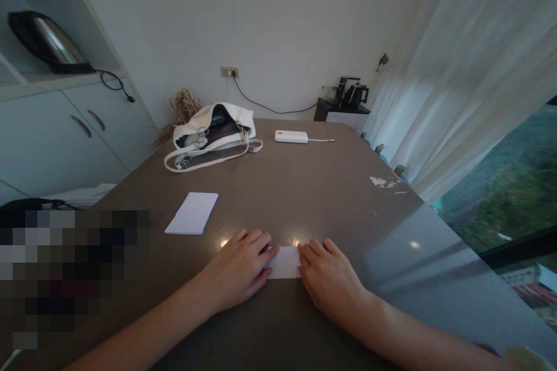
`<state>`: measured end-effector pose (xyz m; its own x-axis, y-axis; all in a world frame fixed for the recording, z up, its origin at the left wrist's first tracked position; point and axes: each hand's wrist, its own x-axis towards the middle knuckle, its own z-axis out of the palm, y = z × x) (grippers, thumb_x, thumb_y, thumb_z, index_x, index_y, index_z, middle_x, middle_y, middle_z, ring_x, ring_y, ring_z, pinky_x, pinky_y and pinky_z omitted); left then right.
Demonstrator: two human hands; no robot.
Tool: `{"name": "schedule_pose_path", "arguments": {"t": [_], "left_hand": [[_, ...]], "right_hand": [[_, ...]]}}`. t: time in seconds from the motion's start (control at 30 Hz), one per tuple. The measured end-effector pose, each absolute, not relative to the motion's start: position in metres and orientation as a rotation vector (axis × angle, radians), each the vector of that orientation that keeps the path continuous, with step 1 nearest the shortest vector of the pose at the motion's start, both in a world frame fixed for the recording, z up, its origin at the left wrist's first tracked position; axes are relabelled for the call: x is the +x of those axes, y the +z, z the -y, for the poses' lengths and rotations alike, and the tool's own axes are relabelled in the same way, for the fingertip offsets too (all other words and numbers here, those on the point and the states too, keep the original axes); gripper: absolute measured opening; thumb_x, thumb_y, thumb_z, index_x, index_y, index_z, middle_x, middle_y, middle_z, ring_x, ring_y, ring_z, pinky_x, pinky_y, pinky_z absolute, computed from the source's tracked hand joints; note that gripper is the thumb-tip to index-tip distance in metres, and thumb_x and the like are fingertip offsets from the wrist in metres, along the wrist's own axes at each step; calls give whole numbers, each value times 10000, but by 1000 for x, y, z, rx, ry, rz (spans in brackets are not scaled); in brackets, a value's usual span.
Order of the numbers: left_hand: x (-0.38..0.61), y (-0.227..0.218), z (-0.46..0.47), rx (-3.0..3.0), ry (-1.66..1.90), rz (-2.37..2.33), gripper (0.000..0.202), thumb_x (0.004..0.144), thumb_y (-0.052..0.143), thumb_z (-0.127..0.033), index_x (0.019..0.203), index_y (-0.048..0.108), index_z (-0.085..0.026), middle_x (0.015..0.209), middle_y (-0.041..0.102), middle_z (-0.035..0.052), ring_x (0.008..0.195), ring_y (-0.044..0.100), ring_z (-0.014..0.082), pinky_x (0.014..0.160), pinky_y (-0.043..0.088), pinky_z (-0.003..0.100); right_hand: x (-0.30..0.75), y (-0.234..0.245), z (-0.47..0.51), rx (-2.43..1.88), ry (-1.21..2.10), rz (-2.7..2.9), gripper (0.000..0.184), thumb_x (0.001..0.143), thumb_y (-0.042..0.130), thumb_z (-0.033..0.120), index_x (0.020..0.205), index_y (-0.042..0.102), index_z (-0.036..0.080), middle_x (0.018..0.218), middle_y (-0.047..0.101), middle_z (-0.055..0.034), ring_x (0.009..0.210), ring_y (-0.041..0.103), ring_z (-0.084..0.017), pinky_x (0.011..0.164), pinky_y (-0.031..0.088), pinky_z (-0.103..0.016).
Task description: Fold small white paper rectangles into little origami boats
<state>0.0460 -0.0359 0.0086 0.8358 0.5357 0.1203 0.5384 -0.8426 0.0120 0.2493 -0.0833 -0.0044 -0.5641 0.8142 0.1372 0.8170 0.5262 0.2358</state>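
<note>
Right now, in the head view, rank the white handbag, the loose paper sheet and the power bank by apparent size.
1. white handbag
2. loose paper sheet
3. power bank
The sheet lies nearer the camera, so ranks two and three are unsure.

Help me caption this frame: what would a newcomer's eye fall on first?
Near the front edge of the table, the left hand and right hand lie flat on a small white paper between them. Beyond, a second white sheet lies to the left; a white handbag and a power bank sit at the far end.
</note>
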Motion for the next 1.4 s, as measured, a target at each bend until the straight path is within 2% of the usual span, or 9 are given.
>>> {"name": "schedule_pose_path", "arguments": {"t": [0.3, 0.4, 0.5, 0.6, 0.77, 0.87, 1.07, 1.27, 1.4], "left_hand": [[49, 16, 45, -2868, -92, 965, 204, 863, 533, -274, 968, 634, -131, 879, 645, 79, 848, 555, 232, 729, 365, 355], [50, 13, 44, -2864, -92, 936, 167, 858, 536, -232, 923, 652, -131, 859, 646, 76, 843, 555, 232, 721, 368, 359], [51, 11, 45, -2857, -64, 904, 131, 845, 552, -187, 821, 673, -142, 845, 646, 74, 844, 553, 234, 709, 363, 363], [51, 11, 45, -2847, -41, 925, 134, 841, 579, -206, 891, 672, -123, 865, 652, 78, 849, 558, 244, 705, 364, 369], [51, 11, 45, -2854, -39, 969, 192, 835, 587, -226, 971, 649, -106, 885, 656, 79, 858, 568, 248, 719, 371, 373], [50, 14, 45, -2870, -42, 976, 205, 844, 567, -230, 989, 643, -108, 888, 654, 76, 854, 572, 241, 730, 376, 371], [51, 21, 45, -2894, 30, 1013, 196, 850, 547, -217, 976, 650, -108, 911, 647, 80, 892, 571, 246, 757, 382, 373], [50, 22, 45, -2932, 66, 1100, 224, 869, 530, -253, 1026, 624, -123, 939, 639, 84, 908, 564, 249, 783, 378, 381], [46, 21, 44, -3014, -15, 1113, 193, 868, 522, -254, 1008, 604, -150, 957, 619, 79, 919, 554, 245, 796, 383, 381]], "right_hand": [[247, 5, 86, -1589, -284, 2662, 230, 844, 523, 215, 999, 655, 108, 911, 647, -124, 838, 523, -251, 694, 343, -387], [242, 6, 88, -1550, -203, 2616, 444, 826, 510, 158, 1270, 499, 155, 1088, 624, -101, 920, 515, -253, 774, 344, -406], [238, 3, 88, -1288, -88, 2715, 483, 843, 478, 165, 1324, 435, 143, 1276, 545, -83, 1068, 468, -240, 907, 311, -415], [240, 3, 88, -1324, -120, 2731, 435, 833, 491, 184, 1253, 505, 73, 1260, 554, -123, 1091, 456, -259, 939, 297, -440], [251, 7, 89, -1564, -216, 2712, 246, 795, 507, 106, 991, 654, 79, 983, 652, -143, 956, 515, -270, 877, 333, -444], [250, 11, 86, -1623, -169, 2625, 226, 811, 503, 122, 986, 646, 116, 997, 648, -125, 974, 511, -270, 868, 330, -442], [239, 11, 81, -1420, 35, 2630, 427, 831, 515, 205, 1256, 482, 188, 1200, 580, -73, 1084, 467, -251, 906, 294, -427], [248, 16, 84, -1624, -21, 2589, 190, 810, 522, 172, 968, 627, 164, 955, 647, -84, 974, 501, -256, 858, 274, -416], [256, 16, 82, -1680, -55, 2569, 153, 793, 536, 157, 897, 649, 164, 940, 648, -89, 962, 507, -259, 827, 273, -400]]}}
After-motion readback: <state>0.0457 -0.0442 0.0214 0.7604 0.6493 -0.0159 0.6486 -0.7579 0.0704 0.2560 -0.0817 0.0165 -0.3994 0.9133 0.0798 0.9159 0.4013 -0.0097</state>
